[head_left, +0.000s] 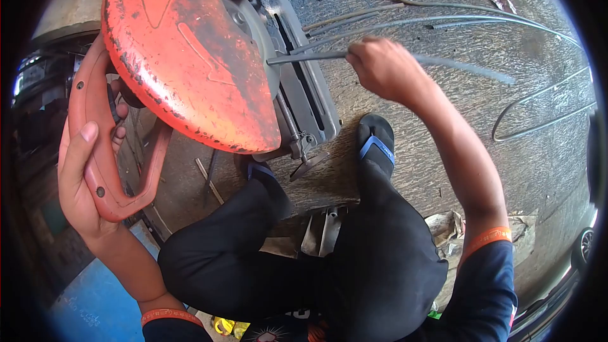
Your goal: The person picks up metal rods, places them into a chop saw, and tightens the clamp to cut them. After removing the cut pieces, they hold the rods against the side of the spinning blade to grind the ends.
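Note:
An orange chop saw (190, 76) with a scuffed blade guard fills the upper left. My left hand (79, 171) is wrapped round its looped handle (104, 177), with the fingers curled inside near the trigger. Closed round a thin grey metal rod (316, 56) is my right hand (387, 68). One end of the rod reaches the edge of the cutting disc (272, 79); the other end, blurred, sticks out to the right past my wrist. Below the disc lies the saw's dark base with its vise (316, 101).
Several long rods (456, 18) lie across the worn wooden floor (443, 145), and a bent rod (506, 117) rests at the right. My sandalled feet (376, 142) are close to the saw base. A blue panel (101, 297) is at the lower left, a car wheel (584, 247) at far right.

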{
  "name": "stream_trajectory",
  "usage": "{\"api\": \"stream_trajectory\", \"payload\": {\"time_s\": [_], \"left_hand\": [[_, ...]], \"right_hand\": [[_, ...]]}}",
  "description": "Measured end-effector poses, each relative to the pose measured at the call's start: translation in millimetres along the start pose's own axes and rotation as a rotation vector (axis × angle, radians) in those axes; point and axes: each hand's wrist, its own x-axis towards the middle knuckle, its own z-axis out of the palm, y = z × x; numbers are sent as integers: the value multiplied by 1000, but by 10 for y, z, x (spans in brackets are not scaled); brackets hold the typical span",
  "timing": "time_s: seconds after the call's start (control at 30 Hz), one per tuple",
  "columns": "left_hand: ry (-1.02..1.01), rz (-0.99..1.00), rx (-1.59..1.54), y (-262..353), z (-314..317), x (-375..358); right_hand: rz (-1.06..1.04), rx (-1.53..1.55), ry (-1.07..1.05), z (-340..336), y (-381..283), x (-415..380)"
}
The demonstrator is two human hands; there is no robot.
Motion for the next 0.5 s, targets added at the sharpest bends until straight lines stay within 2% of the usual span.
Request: {"api": "stream_trajectory", "payload": {"time_s": [0.1,0.17,0.23,0.37,0.5], "left_hand": [[-24,-14,18,-8,-56,8],[-41,-24,35,-8,-67,7],[-4,-2,41,-8,-16,-2],[84,-1,94,-6,79,-21],[83,-3,98,10,95,-20]], "right_hand": [[59,214,-59,112,-48,-244],[26,394,-7,350,10,-370],[132,516,-45,395,-92,-476],[295,590,-8,599,-202,-592],[249,624,53,723,-286,-593]]}}
